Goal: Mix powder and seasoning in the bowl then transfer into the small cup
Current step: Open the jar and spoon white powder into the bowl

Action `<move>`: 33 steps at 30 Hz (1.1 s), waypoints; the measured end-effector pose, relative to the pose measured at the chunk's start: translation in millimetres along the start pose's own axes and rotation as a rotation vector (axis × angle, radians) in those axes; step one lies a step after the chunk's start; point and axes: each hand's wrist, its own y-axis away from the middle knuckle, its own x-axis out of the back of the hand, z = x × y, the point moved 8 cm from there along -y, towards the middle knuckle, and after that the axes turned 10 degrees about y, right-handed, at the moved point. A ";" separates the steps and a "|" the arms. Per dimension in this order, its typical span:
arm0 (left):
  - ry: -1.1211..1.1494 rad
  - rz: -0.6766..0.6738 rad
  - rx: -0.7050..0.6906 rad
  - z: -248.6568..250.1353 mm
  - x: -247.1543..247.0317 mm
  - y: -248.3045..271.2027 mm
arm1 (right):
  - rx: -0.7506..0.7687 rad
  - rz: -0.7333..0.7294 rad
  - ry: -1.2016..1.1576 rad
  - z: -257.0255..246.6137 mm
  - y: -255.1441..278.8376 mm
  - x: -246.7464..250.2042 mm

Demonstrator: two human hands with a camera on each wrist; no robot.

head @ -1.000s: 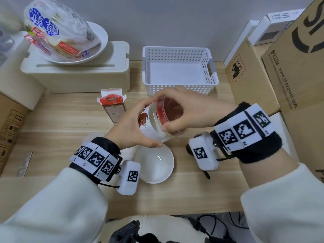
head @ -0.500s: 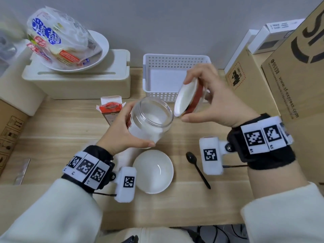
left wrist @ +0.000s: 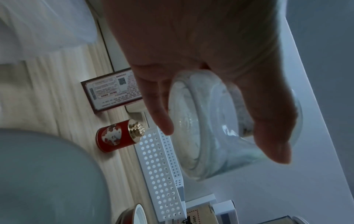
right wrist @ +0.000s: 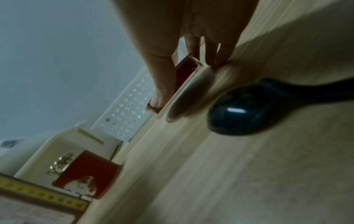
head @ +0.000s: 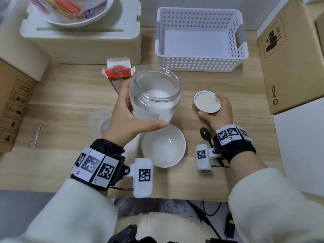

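My left hand [head: 129, 120] grips an open clear jar [head: 155, 95] with white powder inside, held above the table just behind the white bowl [head: 163, 146]. In the left wrist view the fingers [left wrist: 268, 121] wrap the jar [left wrist: 210, 136]. My right hand [head: 219, 111] holds the jar's red lid [head: 206, 102] upside down on the table, white inside facing up; the right wrist view shows the lid [right wrist: 184, 78] between thumb and fingers. A black spoon [head: 205, 134] lies by the right wrist. A small clear cup [head: 98, 120] stands left of my left hand, partly hidden.
A red seasoning box [head: 118, 72] stands open behind the jar, and a small red shaker [left wrist: 116, 136] appears in the left wrist view. A white perforated basket [head: 201, 39] sits at the back. Cardboard boxes [head: 287, 55] line the right side, a cream box [head: 82, 37] the back left.
The right hand unscrewed the lid, lifted it off, then brought it down onto the table right of the jar. The left hand turned the jar upright, mouth up.
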 end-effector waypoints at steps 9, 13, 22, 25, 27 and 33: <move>0.007 -0.059 0.007 0.7 -12.3 8.0 | -0.040 0.013 0.050 8.6 29.8 17.0; 0.000 -0.090 0.008 -1.1 -19.6 8.8 | -0.176 -0.123 0.380 35.6 70.7 23.8; -0.001 -0.123 0.035 -1.7 -18.9 16.8 | -0.294 -0.238 0.484 55.3 108.3 14.3; 0.000 -0.149 0.021 -2.9 -18.1 19.0 | -0.304 -0.247 0.518 55.8 110.5 12.3; -0.003 -0.157 -0.002 -1.1 -15.7 20.6 | -0.290 -0.193 0.525 52.2 110.3 21.1; -0.053 -0.174 -0.100 11.1 -7.5 20.3 | 0.057 0.066 -0.225 -44.8 111.7 80.9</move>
